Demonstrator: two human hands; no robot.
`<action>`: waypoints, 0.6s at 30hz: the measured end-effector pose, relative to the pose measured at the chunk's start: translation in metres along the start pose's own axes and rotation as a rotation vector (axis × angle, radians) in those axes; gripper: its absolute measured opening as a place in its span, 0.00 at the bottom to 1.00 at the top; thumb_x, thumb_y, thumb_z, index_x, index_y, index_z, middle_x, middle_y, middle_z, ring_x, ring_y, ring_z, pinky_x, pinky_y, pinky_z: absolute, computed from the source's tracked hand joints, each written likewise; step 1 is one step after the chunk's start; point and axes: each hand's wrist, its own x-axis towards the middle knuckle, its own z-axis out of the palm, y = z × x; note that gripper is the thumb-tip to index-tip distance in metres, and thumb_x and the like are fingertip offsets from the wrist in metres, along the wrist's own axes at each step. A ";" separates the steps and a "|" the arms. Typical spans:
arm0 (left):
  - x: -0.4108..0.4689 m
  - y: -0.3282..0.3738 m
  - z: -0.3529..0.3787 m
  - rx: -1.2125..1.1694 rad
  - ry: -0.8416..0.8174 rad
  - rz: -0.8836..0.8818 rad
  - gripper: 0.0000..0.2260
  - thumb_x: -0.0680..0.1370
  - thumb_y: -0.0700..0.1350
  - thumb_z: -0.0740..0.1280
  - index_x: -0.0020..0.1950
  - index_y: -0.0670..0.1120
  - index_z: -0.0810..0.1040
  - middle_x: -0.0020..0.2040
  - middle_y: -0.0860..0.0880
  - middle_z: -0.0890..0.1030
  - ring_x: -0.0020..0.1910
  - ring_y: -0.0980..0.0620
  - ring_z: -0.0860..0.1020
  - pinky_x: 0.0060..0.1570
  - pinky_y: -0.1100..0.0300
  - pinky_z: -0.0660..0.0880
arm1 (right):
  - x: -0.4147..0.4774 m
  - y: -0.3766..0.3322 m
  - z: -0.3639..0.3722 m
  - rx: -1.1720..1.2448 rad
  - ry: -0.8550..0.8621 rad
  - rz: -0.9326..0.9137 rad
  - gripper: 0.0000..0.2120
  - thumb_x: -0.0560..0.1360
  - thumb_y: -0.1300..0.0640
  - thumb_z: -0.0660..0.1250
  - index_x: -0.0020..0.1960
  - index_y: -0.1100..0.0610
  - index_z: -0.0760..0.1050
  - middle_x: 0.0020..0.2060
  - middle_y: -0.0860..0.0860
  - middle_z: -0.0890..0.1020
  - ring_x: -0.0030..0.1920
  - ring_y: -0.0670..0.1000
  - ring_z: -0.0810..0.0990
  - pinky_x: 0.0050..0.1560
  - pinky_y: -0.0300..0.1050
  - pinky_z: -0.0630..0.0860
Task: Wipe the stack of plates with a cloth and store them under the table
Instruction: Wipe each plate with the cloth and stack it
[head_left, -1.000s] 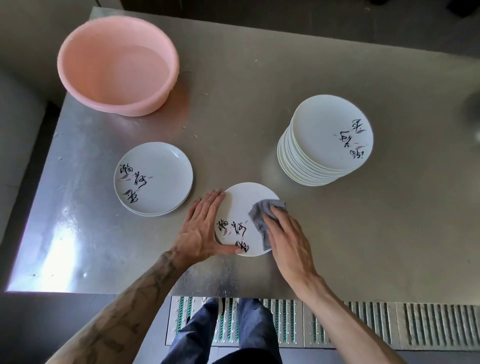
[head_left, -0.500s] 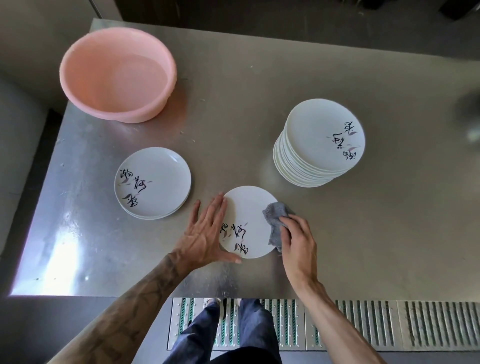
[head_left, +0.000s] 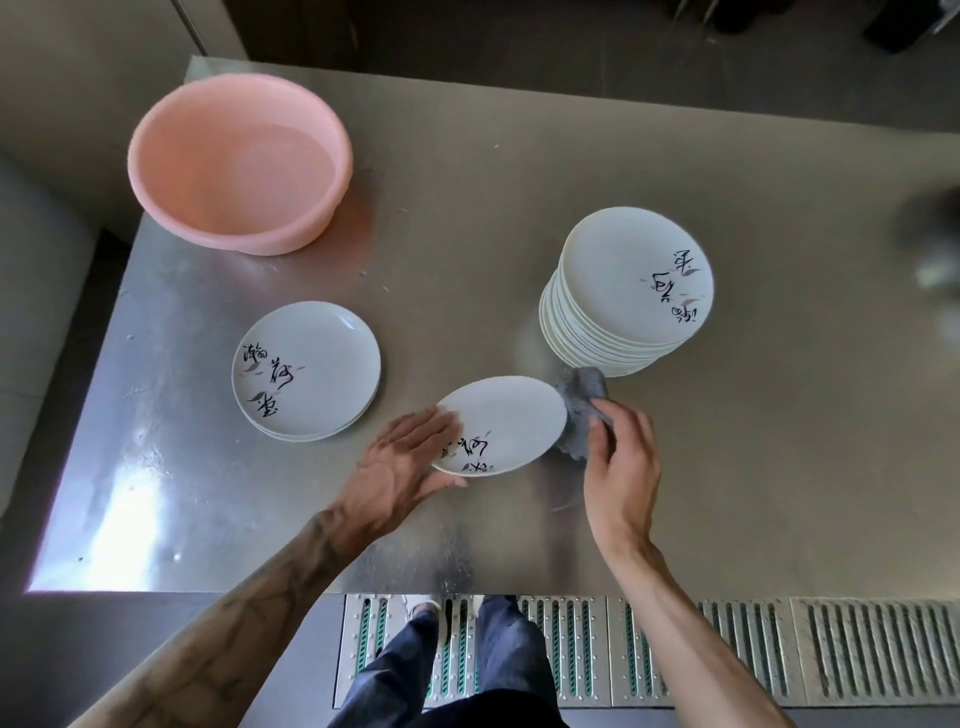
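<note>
Since the earlier frames the grey cloth (head_left: 581, 410) has been drawn off the face of the plate (head_left: 501, 423) to its right rim, and the plate, flat on the table before, is now seen tilted.

Head view: the plate is found near the front middle of the steel table (head_left: 753, 467), its black brush lettering turned toward the near edge. The left hand (head_left: 400, 462) is laid against the plate's left rim with the fingers nearly straight and spread a little, and the thumb is stretched along the near rim. Whether the plate is lifted clear of the table cannot be told. The cloth is pinched by the right hand (head_left: 621, 452), its fingers curled round it, and is pressed to the plate's right edge, bunched up and partly hidden behind the rim.

A tall stack of plates (head_left: 631, 291) is seen just behind the cloth, to the right. A low pile of plates (head_left: 306, 371) is set to the left, apart from the left hand. A pink basin (head_left: 239, 161) with water in it is placed at the far left corner. Beneath the table's front edge a metal floor grating (head_left: 727, 649) and legs in dark trousers (head_left: 467, 670) are visible.
</note>
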 end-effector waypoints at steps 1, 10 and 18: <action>0.000 0.003 -0.004 -0.074 0.017 -0.031 0.32 0.82 0.65 0.57 0.68 0.41 0.81 0.65 0.41 0.82 0.64 0.40 0.80 0.66 0.45 0.75 | 0.002 -0.003 0.000 0.010 0.011 -0.007 0.11 0.81 0.67 0.65 0.61 0.62 0.80 0.56 0.54 0.80 0.56 0.50 0.79 0.60 0.29 0.68; 0.006 0.002 0.008 -0.640 0.218 -0.466 0.22 0.82 0.56 0.65 0.75 0.59 0.66 0.51 0.43 0.82 0.44 0.46 0.80 0.49 0.53 0.78 | 0.006 -0.021 0.024 0.044 -0.084 -0.047 0.11 0.81 0.66 0.65 0.61 0.60 0.80 0.56 0.52 0.80 0.55 0.44 0.77 0.59 0.26 0.67; -0.010 -0.017 0.025 -0.536 -0.092 -0.523 0.61 0.62 0.58 0.85 0.84 0.55 0.49 0.76 0.53 0.65 0.71 0.59 0.65 0.72 0.58 0.65 | 0.008 -0.008 0.055 -0.029 -0.339 -0.016 0.10 0.80 0.65 0.66 0.59 0.59 0.80 0.56 0.52 0.79 0.57 0.52 0.79 0.58 0.34 0.68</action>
